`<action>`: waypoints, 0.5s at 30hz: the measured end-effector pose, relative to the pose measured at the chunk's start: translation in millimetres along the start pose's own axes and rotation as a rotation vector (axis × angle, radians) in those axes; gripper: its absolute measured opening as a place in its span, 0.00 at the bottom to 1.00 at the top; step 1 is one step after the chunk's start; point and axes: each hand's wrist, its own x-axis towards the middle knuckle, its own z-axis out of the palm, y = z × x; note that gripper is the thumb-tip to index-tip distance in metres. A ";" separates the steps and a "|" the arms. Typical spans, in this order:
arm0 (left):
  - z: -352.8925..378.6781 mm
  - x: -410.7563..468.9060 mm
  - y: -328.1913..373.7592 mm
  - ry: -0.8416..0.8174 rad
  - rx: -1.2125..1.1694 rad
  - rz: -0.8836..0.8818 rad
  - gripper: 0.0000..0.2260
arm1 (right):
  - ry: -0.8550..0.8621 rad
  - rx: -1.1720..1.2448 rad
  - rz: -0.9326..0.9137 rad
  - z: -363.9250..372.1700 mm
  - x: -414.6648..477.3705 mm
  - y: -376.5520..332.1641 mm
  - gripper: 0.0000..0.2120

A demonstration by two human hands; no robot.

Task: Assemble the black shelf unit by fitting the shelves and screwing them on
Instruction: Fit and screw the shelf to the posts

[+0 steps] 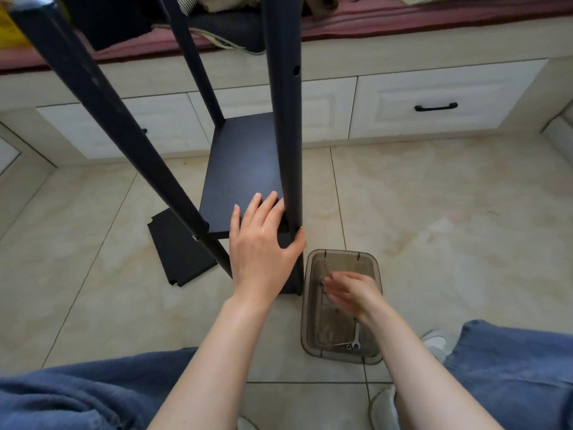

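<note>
The black shelf unit stands on the tiled floor with several upright black posts; the nearest post has screw holes. One black shelf sits fitted low between the posts. My left hand lies on the shelf's near right corner, fingers spread flat on top and thumb wrapped round the nearest post. My right hand reaches into a smoky plastic box, blurred, fingers extended; I cannot tell whether it holds anything. A small wrench and loose hardware lie in the box's near end.
A loose black shelf panel lies flat on the floor left of the unit. A bed base with white drawers runs along the back. My knees in blue trousers fill the bottom corners.
</note>
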 end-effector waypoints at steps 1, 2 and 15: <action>0.9 -0.9 -0.5 0.003 0.013 0.009 0.20 | 0.014 -0.041 0.031 -2.2 7.4 8.9 0.05; 1.5 -2.4 -0.8 0.009 0.015 0.014 0.19 | 0.032 -0.085 0.057 -2.8 15.2 17.4 0.05; 17.3 -5.9 -6.4 0.148 0.031 0.053 0.18 | 0.122 -0.890 -0.227 15.3 79.7 57.7 0.11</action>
